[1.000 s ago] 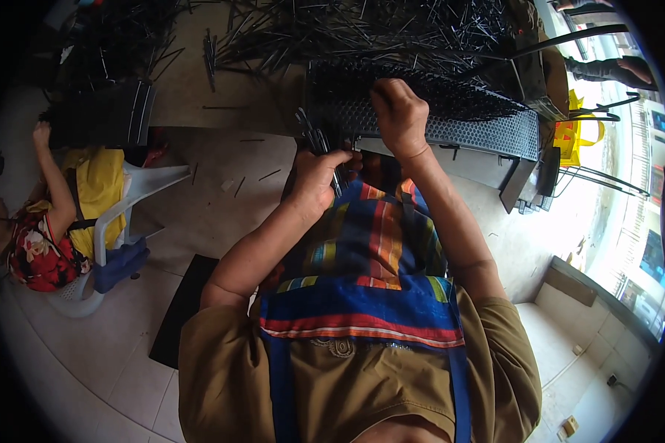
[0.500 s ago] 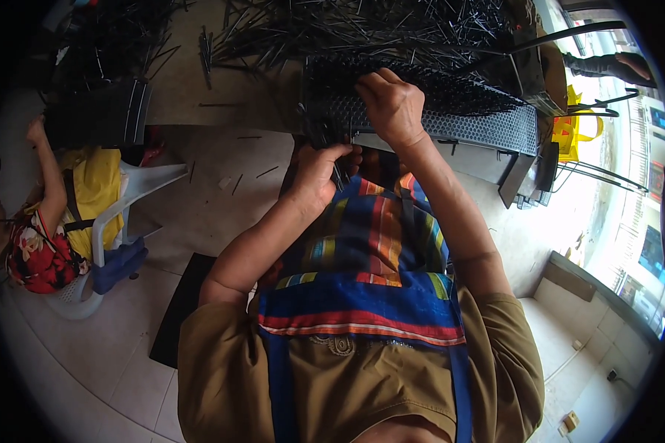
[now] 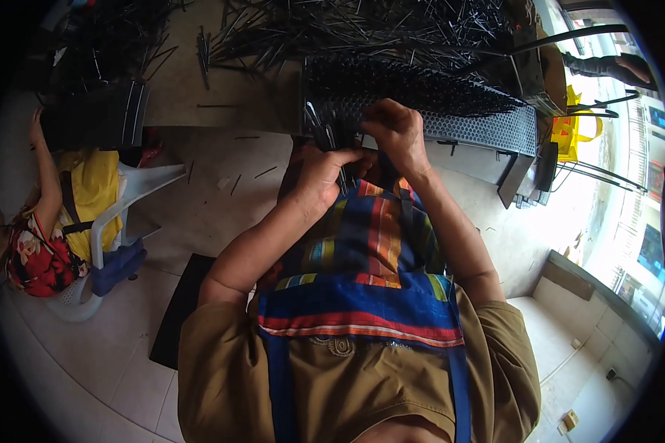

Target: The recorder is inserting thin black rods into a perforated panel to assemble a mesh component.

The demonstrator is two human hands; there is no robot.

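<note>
My left hand (image 3: 321, 176) is closed around a bundle of thin black rods (image 3: 324, 127) at the table's front edge, their upper ends fanning out above my fist. Just to the right, my right hand (image 3: 399, 136) has its fingers curled in a pinch close to that bundle; whatever lies between the fingertips is too dark to make out. Beyond both hands is a grey perforated board (image 3: 465, 127), its surface dotted with small holes. Rows of black rods (image 3: 421, 85) stand upright in the holes over its far part, while the strip nearest me is bare.
A tangled heap of loose black rods (image 3: 362, 29) covers the back of the table (image 3: 177, 88). At left, a co-worker's arm (image 3: 48, 173) reaches toward a dark panel (image 3: 100, 118), beside a white plastic chair (image 3: 151, 181). A yellow bag (image 3: 567, 136) hangs at right.
My right hand has come down and toward me from over the standing rods to beside the bundle. The bundle in my left hand now fans out upward more visibly.
</note>
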